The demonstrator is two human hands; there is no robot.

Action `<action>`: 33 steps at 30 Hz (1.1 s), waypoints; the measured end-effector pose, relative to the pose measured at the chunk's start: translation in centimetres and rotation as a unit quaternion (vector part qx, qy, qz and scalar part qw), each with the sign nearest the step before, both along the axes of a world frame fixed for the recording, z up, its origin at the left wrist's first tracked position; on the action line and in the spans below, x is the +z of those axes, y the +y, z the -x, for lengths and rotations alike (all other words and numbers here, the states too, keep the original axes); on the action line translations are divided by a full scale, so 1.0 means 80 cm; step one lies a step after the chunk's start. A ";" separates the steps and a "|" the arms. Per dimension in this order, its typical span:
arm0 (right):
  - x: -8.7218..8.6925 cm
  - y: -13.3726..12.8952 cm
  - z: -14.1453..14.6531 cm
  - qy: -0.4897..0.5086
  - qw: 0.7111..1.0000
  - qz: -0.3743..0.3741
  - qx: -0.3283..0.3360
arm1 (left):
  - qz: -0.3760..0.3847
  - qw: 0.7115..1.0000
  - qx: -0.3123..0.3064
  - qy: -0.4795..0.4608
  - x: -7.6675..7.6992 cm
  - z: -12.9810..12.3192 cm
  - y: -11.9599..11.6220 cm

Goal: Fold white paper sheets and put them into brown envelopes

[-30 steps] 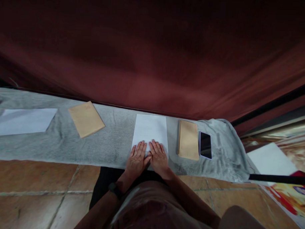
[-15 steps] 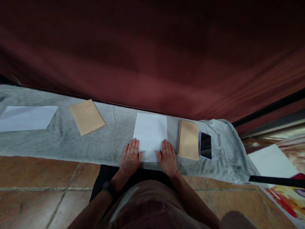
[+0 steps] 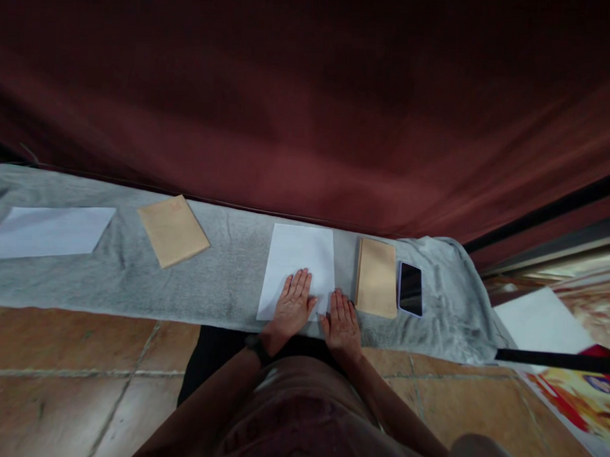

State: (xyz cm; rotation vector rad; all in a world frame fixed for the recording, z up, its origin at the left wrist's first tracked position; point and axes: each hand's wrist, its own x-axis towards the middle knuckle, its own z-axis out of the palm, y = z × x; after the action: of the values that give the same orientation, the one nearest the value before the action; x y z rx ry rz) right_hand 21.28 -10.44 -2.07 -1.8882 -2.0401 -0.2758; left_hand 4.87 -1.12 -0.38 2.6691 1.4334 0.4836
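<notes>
A white sheet of paper (image 3: 301,248) lies on the grey cloth in front of me. My left hand (image 3: 294,303) rests flat on its lower middle, fingers extended and holding nothing. My right hand (image 3: 342,323) lies flat at the sheet's lower right corner, its fingers stretched forward, partly on the cloth. Just beyond it to the right is a stack of brown envelopes (image 3: 377,278), with a phone (image 3: 411,289) beside them. Another brown envelope (image 3: 173,230) sits askew to the left of the sheet.
The grey cloth (image 3: 223,272) covers a long narrow surface. White paper (image 3: 49,231) lies at its far left. A dark red curtain (image 3: 288,148) hangs behind. At the lower right are a white sheet (image 3: 544,321), a black bar (image 3: 555,360) and a colourful printed item (image 3: 579,398).
My left hand has slid rightward and forward from the sheet's left edge onto its middle. My right hand has shifted slightly toward me and to the right.
</notes>
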 end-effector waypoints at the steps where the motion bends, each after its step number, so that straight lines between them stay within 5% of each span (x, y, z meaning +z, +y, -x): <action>1: 0.001 -0.002 -0.001 0.002 1.000 0.003 0.002 | 0.004 1.000 -0.005 0.001 0.000 -0.002 0.003; 10: 0.011 -0.001 0.003 0.019 0.999 0.050 -0.006 | 0.021 1.000 0.006 0.018 0.000 0.020 0.016; 21: 0.018 0.068 0.057 0.065 0.992 0.087 0.065 | 0.054 0.998 -0.026 0.035 0.006 0.019 0.017; 33: 0.010 0.075 0.028 0.031 0.995 0.080 0.046 | 0.046 0.998 -0.023 0.037 0.001 0.021 0.019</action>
State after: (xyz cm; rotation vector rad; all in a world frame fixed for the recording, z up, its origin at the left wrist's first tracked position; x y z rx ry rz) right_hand 19.07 -4.43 -1.24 -1.8615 -2.1571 -0.0312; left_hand 3.20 0.44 -0.27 2.6665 1.3723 0.3112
